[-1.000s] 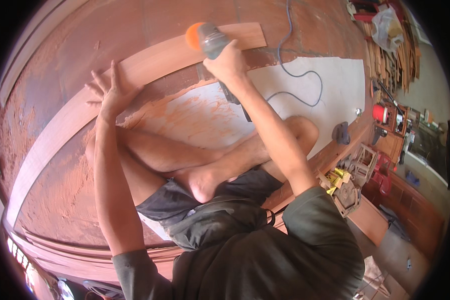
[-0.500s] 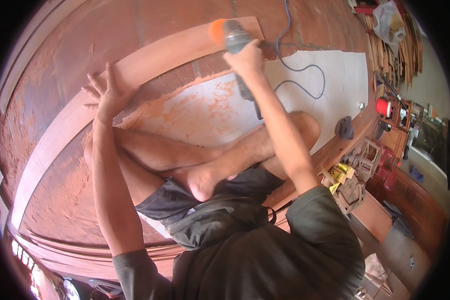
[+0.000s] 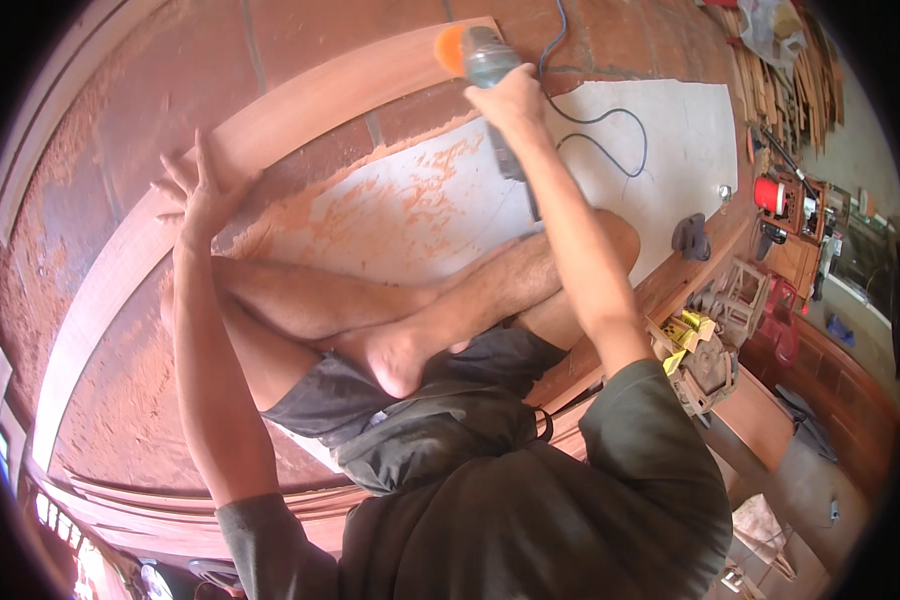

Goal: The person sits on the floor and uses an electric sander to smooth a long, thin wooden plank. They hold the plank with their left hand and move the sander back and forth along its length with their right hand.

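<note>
A long, pale reddish wooden board (image 3: 310,110) lies on the floor, curving across the fisheye view from lower left to top right. My left hand (image 3: 202,195) rests on it with the fingers spread. Toward the board's far right end, my right hand (image 3: 513,102) grips an angle grinder (image 3: 490,62) by its body. Its orange disc (image 3: 450,50) is at the board's surface; motion blur hides the exact contact. The grinder's rear part hangs below my right hand, partly behind my forearm.
A dark cord (image 3: 610,112) loops over a white sheet (image 3: 685,130) strewn with reddish sawdust (image 3: 410,185). Stacked wood strips (image 3: 790,95) stand at far right. Nearer are a dusty wooden frame (image 3: 705,370) with yellow pieces and a red container (image 3: 768,195). My crossed legs are close to the board.
My right hand has moved the grinder rightward along the board, closer to its far right end. My left hand stays spread on the board. The whole view has shifted slightly.
</note>
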The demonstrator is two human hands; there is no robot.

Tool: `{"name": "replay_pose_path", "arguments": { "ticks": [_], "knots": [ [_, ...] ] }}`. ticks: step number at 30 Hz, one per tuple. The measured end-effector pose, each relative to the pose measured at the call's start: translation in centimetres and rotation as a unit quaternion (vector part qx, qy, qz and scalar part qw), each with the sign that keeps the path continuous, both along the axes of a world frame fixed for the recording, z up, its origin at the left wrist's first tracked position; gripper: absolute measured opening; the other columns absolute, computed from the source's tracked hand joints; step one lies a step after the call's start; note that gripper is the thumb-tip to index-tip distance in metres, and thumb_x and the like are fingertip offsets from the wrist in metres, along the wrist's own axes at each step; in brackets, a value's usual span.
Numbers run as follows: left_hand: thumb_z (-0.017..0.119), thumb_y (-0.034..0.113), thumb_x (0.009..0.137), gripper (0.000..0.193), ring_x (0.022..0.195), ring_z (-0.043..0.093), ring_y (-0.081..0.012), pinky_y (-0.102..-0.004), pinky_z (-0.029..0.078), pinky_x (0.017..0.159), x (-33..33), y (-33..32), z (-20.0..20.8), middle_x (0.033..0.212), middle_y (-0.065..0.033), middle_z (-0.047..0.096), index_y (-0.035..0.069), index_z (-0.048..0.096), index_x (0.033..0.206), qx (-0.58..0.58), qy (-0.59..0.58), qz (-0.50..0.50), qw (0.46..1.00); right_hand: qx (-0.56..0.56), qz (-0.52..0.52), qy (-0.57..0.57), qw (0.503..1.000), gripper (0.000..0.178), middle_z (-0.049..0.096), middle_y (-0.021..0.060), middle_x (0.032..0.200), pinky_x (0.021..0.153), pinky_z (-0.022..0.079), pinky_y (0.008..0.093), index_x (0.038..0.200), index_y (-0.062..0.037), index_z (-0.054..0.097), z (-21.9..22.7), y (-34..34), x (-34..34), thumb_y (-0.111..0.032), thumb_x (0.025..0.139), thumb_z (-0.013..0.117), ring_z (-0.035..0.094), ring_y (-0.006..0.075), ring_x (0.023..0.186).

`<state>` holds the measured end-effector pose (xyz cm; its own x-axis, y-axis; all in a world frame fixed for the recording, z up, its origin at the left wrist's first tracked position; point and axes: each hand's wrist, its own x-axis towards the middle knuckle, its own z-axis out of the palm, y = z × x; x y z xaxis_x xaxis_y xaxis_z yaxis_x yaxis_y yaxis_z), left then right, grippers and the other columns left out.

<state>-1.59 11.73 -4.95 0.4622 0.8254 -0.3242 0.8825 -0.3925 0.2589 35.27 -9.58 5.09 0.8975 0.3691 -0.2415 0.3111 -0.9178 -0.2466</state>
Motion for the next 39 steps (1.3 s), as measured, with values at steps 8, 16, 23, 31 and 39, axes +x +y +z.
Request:
{"name": "replay_pose_path", "arguments": {
  "ticks": [8,16,23,31,39],
  "knots": [
    [0.07,0.078,0.076,0.117,0.144,-0.014,-0.0675,-0.0892,0.007,0.099,-0.5,0.0,-0.6,0.163,-0.0363,-0.013,0.037,0.003,0.164,0.02,0.018,-0.005,1.0,0.016,0.101,0.045,0.994,0.076,0.07,0.0306,0.103,0.088,0.059,0.0451,0.122,0.0114,0.044,-1.3,1.1,-6.9,-0.023,0.067,0.084,0.072,0.0413,0.096],
    [0.071,0.077,0.076,0.117,0.144,-0.015,-0.0663,-0.0884,0.004,0.1,0.1,-0.2,0.2,0.163,-0.0363,-0.013,0.035,0.006,0.164,0.019,0.019,-0.004,1.0,-0.025,0.01,-0.024,0.999,0.086,0.068,0.028,0.116,0.092,0.059,0.0408,0.13,0.0123,0.042,-0.7,0.0,0.3,-0.028,0.068,0.087,0.07,0.0355,0.104],
    [0.073,0.076,0.075,0.12,0.144,-0.022,-0.0641,-0.0876,-0.002,0.1,0.3,-0.3,0.3,0.162,-0.036,-0.019,0.032,0.006,0.165,-0.01,0.004,0.005,1.0,0.042,0.08,0.056,0.994,0.067,0.07,0.0305,0.106,0.089,0.059,0.0453,0.121,0.0075,0.045,-0.9,0.8,-7.0,-0.021,0.071,0.08,0.071,0.0421,0.099],
    [0.073,0.075,0.075,0.12,0.144,-0.022,-0.0638,-0.0877,-0.001,0.1,0.3,0.0,0.9,0.162,-0.0353,-0.021,0.034,0.005,0.164,-0.021,0.015,0.002,1.0,-0.024,-0.03,0.017,0.999,0.087,0.067,0.031,0.116,0.093,0.058,0.04,0.128,0.0134,0.043,0.0,-4.1,3.3,-0.03,0.067,0.087,0.071,0.0381,0.103],
    [0.074,0.074,0.075,0.12,0.144,-0.022,-0.0634,-0.0883,0.002,0.1,0.4,-0.1,0.9,0.162,-0.0349,-0.019,0.035,0.003,0.164,-0.025,0.022,0.004,0.999,0.018,0.034,0.048,0.998,0.083,0.066,0.0347,0.114,0.093,0.057,0.0425,0.126,0.0152,0.043,-0.6,-2.2,-1.8,-0.029,0.069,0.084,0.07,0.0412,0.106]
  ]
}}
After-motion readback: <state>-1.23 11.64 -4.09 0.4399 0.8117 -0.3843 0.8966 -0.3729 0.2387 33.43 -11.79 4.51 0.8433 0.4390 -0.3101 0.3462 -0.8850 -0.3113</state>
